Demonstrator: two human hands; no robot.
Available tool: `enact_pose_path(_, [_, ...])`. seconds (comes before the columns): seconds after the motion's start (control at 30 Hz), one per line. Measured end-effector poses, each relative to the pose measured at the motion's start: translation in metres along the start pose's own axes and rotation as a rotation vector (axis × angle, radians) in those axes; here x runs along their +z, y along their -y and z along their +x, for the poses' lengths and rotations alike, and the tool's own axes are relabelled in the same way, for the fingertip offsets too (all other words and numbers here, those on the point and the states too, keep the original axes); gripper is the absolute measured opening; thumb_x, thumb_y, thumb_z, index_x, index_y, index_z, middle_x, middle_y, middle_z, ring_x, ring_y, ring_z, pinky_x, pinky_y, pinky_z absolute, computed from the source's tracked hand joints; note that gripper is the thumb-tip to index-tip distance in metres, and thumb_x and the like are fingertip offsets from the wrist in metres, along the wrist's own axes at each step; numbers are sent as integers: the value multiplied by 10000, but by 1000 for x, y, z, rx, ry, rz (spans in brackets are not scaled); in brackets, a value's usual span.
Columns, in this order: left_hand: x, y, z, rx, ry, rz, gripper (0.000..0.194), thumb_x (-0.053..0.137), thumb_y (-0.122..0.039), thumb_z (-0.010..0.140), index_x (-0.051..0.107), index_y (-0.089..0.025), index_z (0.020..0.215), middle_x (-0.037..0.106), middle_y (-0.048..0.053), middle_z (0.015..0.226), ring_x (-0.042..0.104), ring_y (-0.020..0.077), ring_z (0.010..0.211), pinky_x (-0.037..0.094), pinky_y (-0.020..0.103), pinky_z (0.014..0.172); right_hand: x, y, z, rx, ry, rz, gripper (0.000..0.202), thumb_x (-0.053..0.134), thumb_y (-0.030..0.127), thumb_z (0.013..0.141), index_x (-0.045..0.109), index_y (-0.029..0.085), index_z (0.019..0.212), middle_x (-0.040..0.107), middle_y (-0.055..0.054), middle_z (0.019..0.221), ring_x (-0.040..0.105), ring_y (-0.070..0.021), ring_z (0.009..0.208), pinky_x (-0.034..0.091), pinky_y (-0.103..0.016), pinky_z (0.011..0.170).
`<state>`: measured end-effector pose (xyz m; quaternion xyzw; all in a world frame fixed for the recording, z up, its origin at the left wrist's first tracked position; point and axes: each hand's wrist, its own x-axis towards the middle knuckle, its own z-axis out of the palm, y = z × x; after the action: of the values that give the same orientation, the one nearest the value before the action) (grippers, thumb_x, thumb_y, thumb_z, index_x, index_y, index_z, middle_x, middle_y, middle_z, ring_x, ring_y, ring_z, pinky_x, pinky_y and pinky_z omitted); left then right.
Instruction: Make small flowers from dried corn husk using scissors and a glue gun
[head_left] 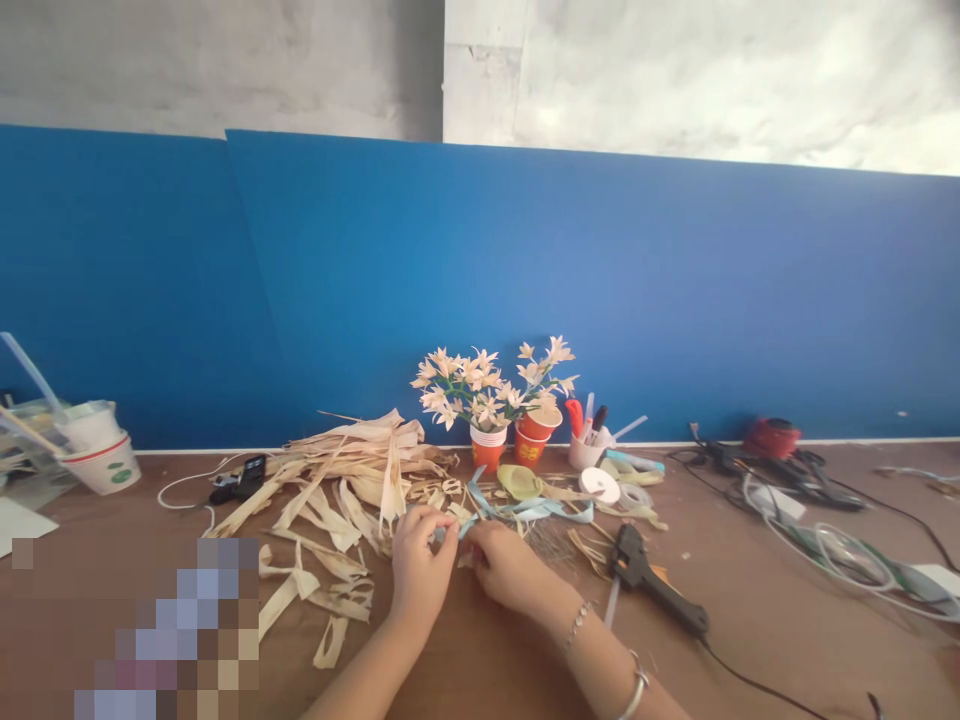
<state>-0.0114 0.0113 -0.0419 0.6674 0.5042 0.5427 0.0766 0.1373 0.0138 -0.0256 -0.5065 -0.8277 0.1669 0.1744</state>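
Observation:
My left hand (420, 562) is closed in a pinch, thumb against fingers, on a light blue strip (468, 524). Close to it on the right, my right hand (510, 568) has its fingers curled together at the same strip; what lies between those fingertips is hidden. More light blue ribbon (551, 509) lies just behind my hands, over thin wire-like strands (555, 543). Dried corn husks (360, 450) are heaped behind and left of my left hand, with cut husk strips (337, 600) nearer. A black glue gun (652, 580) rests right of my right forearm.
Red paper cups (488, 455) hold pale artificial flowers (472, 375) by the blue partition (600, 270). A cup of pens and tools (585, 452), a white roll (600, 486) and a greenish dish (519, 481) stand nearby. Cables (817, 550) sprawl right; a white cup (105, 465) stands left.

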Motion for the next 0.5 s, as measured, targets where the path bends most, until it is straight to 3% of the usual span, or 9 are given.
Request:
enact_pose_path(0.23, [0,0,0,-11,-6,11,122,560,-216,784,641,-201,693,630,36,785,593,209,801,472,352,743,-6,0,0,18,-12,2,243,488,46,636,647,177,763,640,-30,736,544,-148,677,359,-215,626])
enact_pose_path(0.37, [-1,0,0,-4,-6,3,120,562,-215,781,643,-204,693,629,34,776,596,209,802,474,346,740,-13,0,1,38,-80,51,188,500,56,637,629,172,710,634,-17,689,529,-137,635,347,-216,593])
enact_pose_path(0.5, [0,-1,0,-8,-2,-1,117,568,-194,771,644,-207,683,627,29,765,594,207,797,471,344,738,-21,2,5,104,-164,289,98,514,114,673,597,165,675,601,-2,626,525,-131,598,374,-215,568])
